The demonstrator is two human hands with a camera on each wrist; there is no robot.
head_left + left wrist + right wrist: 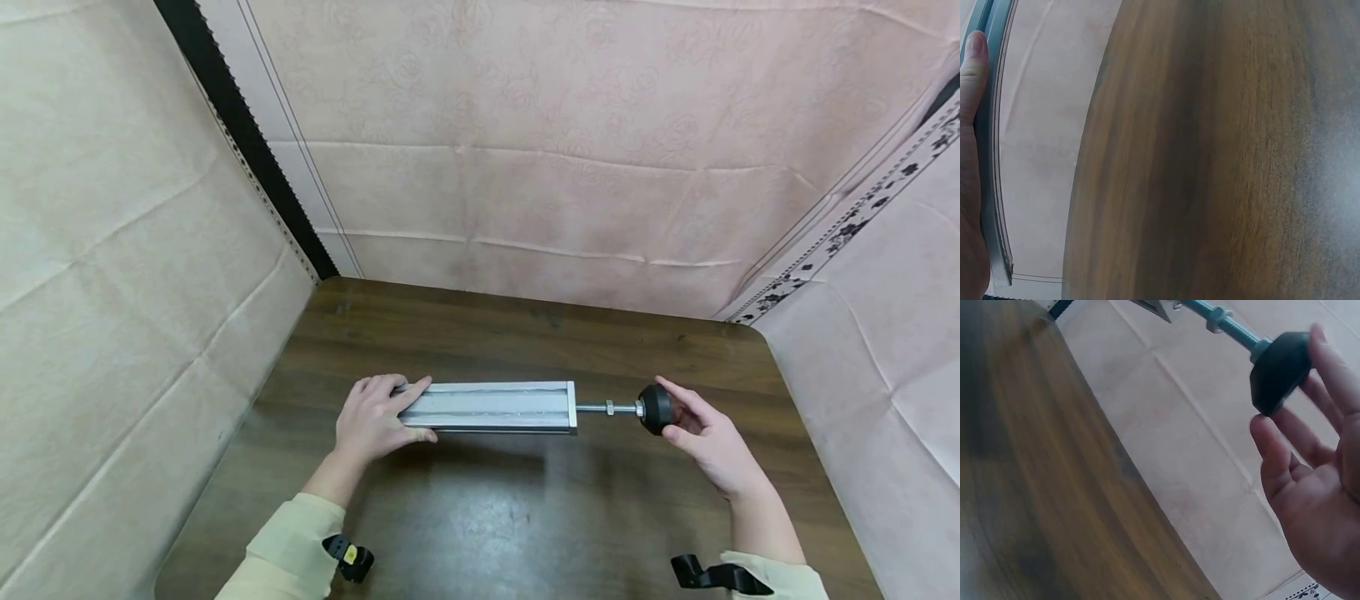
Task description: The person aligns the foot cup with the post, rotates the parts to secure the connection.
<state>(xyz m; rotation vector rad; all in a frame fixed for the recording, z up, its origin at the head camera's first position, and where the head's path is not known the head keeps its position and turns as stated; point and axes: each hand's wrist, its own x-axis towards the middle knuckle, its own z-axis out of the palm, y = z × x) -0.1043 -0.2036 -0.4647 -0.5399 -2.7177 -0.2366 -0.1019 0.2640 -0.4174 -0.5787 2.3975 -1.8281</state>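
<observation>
With my left hand (378, 421) I am gripping the far-left end of the metal bar (495, 407), the thumb lying along its near side and the fingers reaching over it. With my right hand (708, 442) I am pinching the black foot (656, 408) by its rim, the fingers standing only as wide as this round part. Between them the threaded rod (591, 408) is pointing out from the bar's right end, with a nut (610, 407) sitting on it, apart from the bar and from the foot. The bar is lying crosswise before me, and, judging by its shadow (487, 462), I think I am holding it above the table (480, 533).

What could go wrong is coming, I believe, mostly from my grips. I am supporting a long piece only at its ends, so if my left fingers are slipping on the smooth metal, the bar could tip and strike the table. If my right fingertips are turning the foot unevenly, they could slide from its rim. If I am pushing sideways, the thin rod could be strained or its thread could bind. How firmly the rod is seated, I cannot tell.
</observation>
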